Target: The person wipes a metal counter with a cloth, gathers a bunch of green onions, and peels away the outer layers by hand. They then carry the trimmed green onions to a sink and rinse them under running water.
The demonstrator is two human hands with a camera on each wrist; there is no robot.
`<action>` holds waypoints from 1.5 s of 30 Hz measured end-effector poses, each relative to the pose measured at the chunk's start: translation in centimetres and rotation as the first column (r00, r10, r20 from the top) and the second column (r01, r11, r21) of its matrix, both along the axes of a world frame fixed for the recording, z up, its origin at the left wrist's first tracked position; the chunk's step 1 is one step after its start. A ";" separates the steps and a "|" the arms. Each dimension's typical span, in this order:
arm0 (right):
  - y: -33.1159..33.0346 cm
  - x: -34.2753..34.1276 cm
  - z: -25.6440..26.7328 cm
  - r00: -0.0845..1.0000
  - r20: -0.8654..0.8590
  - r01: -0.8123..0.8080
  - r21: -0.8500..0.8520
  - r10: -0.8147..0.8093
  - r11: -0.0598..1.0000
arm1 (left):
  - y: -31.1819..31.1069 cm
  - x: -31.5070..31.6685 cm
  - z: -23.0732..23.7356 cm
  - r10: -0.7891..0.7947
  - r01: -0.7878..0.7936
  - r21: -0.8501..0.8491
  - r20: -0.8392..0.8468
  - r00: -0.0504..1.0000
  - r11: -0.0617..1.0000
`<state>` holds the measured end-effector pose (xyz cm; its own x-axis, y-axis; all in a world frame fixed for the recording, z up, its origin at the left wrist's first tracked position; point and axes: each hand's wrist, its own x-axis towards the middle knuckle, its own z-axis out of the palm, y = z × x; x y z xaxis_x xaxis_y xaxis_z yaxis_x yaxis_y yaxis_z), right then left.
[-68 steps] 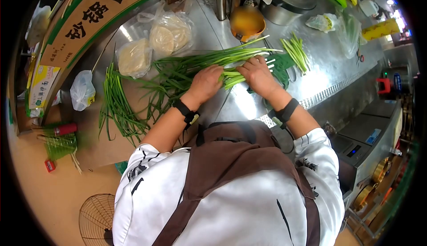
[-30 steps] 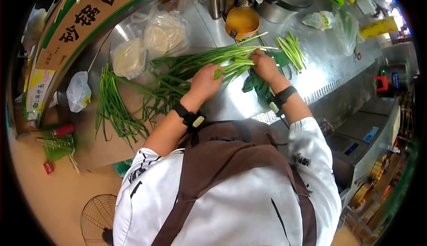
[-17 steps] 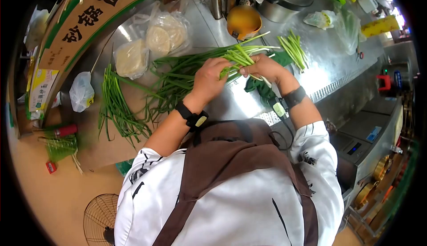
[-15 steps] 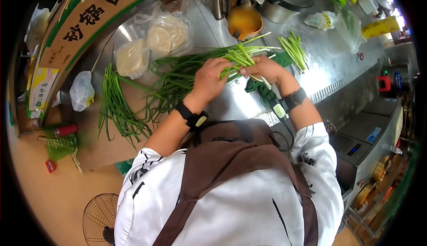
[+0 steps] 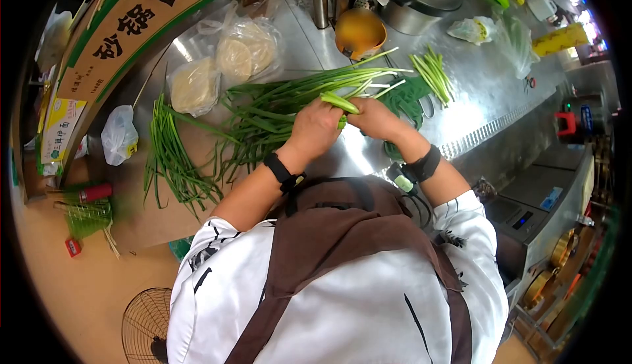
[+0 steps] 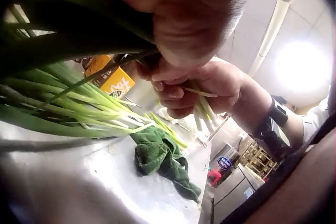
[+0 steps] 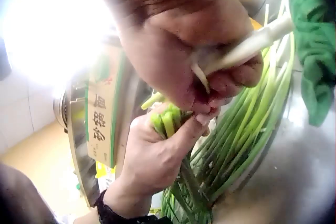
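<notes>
In the head view my left hand (image 5: 316, 127) and right hand (image 5: 375, 119) meet over the front edge of a heap of green onions (image 5: 283, 90). The left hand grips a bunch of green onions; their cut-looking green ends (image 7: 168, 121) poke out above its fist in the right wrist view. My right hand curls round white green onion stalks (image 7: 257, 43), which stick out past its fingers. A short pale-green length (image 5: 339, 102) shows between the two hands. Both sets of fingertips are close together, partly hidden behind the knuckles.
A second bunch of green onions (image 5: 174, 153) lies left on brown board. Trimmed pale stalks (image 5: 431, 77) lie right, near a green cloth (image 5: 407, 97). Bagged flat dough rounds (image 5: 245, 51), an orange tub (image 5: 361, 33) and a lidded pot (image 5: 421, 5) stand behind.
Both hands have come closer together and slightly down toward the body. The stalks that fanned out across the right hand are now mostly covered by it, and more of the green cloth shows.
</notes>
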<state>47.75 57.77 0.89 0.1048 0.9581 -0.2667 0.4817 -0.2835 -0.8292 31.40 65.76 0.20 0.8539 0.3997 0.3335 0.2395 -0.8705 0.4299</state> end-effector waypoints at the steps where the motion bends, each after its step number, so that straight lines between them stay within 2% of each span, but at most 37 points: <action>1: 0.0 -0.3 -0.1 0.997 -0.061 0.048 -0.009 -0.048 0.999 | 0.2 -0.2 -0.6 0.068 -0.068 0.006 -0.014 0.998 0.998; 2: -0.1 -0.4 -0.3 0.988 -0.122 0.095 -0.020 -0.097 0.995 | 0.5 -0.4 -1.1 0.135 -0.135 0.013 -0.027 0.990 0.991; 4: -0.1 0.4 -1.4 0.861 -0.397 0.269 -0.173 -0.317 0.947 | 2.5 -1.2 -0.6 0.400 -0.397 -0.149 -0.008 0.916 0.906; 6: -0.4 2.2 -2.7 0.722 -0.516 0.443 -0.166 -0.461 0.881 | 4.6 -2.2 -0.1 0.509 -0.480 -0.205 0.115 0.853 0.853; 7: -0.4 4.4 -4.9 0.877 -0.261 0.410 -0.031 -0.404 0.911 | 5.2 -2.7 0.3 0.486 -0.438 -0.305 0.102 0.868 0.846; 8: -0.6 5.4 -6.4 0.923 0.149 0.300 0.297 -0.355 0.907 | 5.4 -3.1 0.9 0.464 -0.393 -0.401 0.094 0.881 0.827; 9: -0.8 5.4 -5.6 0.902 0.315 0.230 0.225 -0.294 0.947 | 5.1 -3.0 1.8 0.468 -0.396 -0.402 0.095 0.879 0.826; 10: -0.9 5.2 -4.7 0.856 0.469 0.171 0.144 -0.219 0.975 | 4.6 -2.9 2.7 0.418 -0.380 -0.438 -0.012 0.908 0.814; 11: -0.7 5.1 -4.9 0.856 0.468 0.171 0.145 -0.219 0.975 | 4.0 -2.7 3.2 0.355 -0.366 -0.476 -0.118 0.927 0.799; 12: -0.7 5.0 -5.6 0.799 0.585 0.072 0.136 -0.139 0.988 | 3.7 -2.6 2.7 0.354 -0.366 -0.476 -0.119 0.928 0.800; 13: -0.7 4.9 -6.2 0.720 0.691 -0.024 0.114 -0.062 0.993 | 3.4 -2.4 1.7 0.293 -0.276 -0.459 -0.035 0.956 0.845; 14: -0.7 5.0 -6.8 0.718 0.693 -0.021 0.114 -0.064 0.993 | 3.1 -2.2 0.8 0.226 -0.183 -0.433 0.048 0.973 0.883; 17: -0.5 5.2 -7.4 0.656 0.749 -0.016 0.131 -0.088 0.991 | 2.4 -1.7 0.0 0.184 -0.159 -0.444 0.013 0.983 0.882; 20: -0.6 4.8 -5.9 0.698 0.705 -0.040 0.209 -0.122 0.977 | 1.6 -1.4 -0.1 0.140 -0.122 -0.472 0.002 0.990 0.873; 22: -0.7 4.4 -4.2 0.713 0.701 -0.080 0.110 -0.020 0.991 | 1.1 -1.1 -0.7 0.057 -0.042 -0.411 0.024 0.998 0.911; 23: -0.9 4.0 -2.9 0.749 0.662 -0.069 0.041 0.025 0.997 | 0.7 -0.7 -1.1 0.084 -0.048 -0.351 0.087 0.993 0.935; 24: -1.0 3.6 -2.2 0.749 0.662 -0.070 0.041 0.025 0.997 | 0.6 -0.5 -1.0 0.085 -0.049 -0.350 0.088 0.992 0.936; 26: -1.1 2.9 -1.3 0.873 0.488 -0.064 0.091 0.012 0.994 | 0.4 -0.2 -0.9 0.036 -0.034 -0.261 0.001 0.999 0.965; 27: -1.0 2.2 0.1 0.925 0.380 -0.029 0.061 0.004 0.998 | 0.4 -0.1 -1.1 0.034 -0.032 -0.261 0.000 0.999 0.965; 29: -1.1 1.6 -0.3 0.931 0.363 -0.050 0.046 0.030 0.998 | 0.1 0.0 -1.7 -0.025 0.006 -0.186 -0.096 0.995 0.983; 32: -1.3 1.0 -0.9 0.941 0.326 -0.100 0.022 0.088 0.995 | -0.4 -0.3 -1.5 -0.012 -0.005 -0.130 -0.126 0.992 0.992; 33: -1.5 0.6 -1.0 0.915 0.382 -0.136 -0.014 0.131 0.991 | -0.5 -0.7 -1.5 -0.012 -0.005 -0.130 -0.128 0.992 0.992; 34: -1.7 0.2 -1.0 0.884 0.434 -0.170 -0.052 0.175 0.984 | -0.5 -1.2 -1.4 -0.050 0.041 -0.060 -0.160 0.986 0.997; 35: -1.8 0.0 -1.0 0.880 0.423 -0.190 -0.100 0.215 0.977 | -0.5 -1.6 -1.4 -0.086 0.089 0.009 -0.194 0.977 0.996; 36: -2.0 -0.2 -1.1 0.881 0.421 -0.189 -0.100 0.214 0.977 | -0.3 -1.9 -1.6 -0.087 0.090 0.008 -0.196 0.977 0.996; 38: -2.2 -0.5 -1.2 0.917 0.321 -0.219 -0.097 0.239 0.971 | 0.2 -2.5 -2.0 -0.221 0.221 -0.007 -0.078 0.972 0.975; 39: -2.3 -0.5 -1.4 0.956 0.217 -0.183 -0.080 0.197 0.980 | 0.5 -2.8 -1.9 -0.221 0.221 -0.007 -0.078 0.972 0.975; 40: -2.3 -0.5 -2.1 0.956 0.216 -0.184 -0.080 0.197 0.980 | 0.8 -3.1 -1.8 -0.188 0.188 -0.073 0.002 0.982 0.979; 41: -2.4 -0.5 -2.9 0.990 -0.095 -0.105 -0.003 0.104 0.994 | 0.9 -3.3 -1.7 -0.150 0.160 -0.141 0.080 0.985 0.977; 42: -2.5 -0.6 -3.0 0.915 -0.402 -0.004 0.043 0.022 0.999 | 0.9 -3.4 -1.6 -0.150 0.160 -0.143 0.079 0.985 0.977; 44: -2.2 -0.8 -3.0 0.910 -0.415 0.022 0.047 0.000 0.999 | 0.8 -3.6 -1.5 -0.033 0.056 -0.190 0.121 0.992 0.980; 45: -1.8 -0.8 -2.8 0.904 -0.426 0.049 0.056 -0.020 0.997 | 0.9 -3.6 -1.6 -0.031 0.054 -0.189 0.121 0.992 0.980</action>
<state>46.96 55.92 -1.95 0.0284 0.9724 -0.2316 0.0700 -0.2331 -0.9699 27.79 66.70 -1.39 0.8309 0.4301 0.3529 0.1421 -0.7773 0.6129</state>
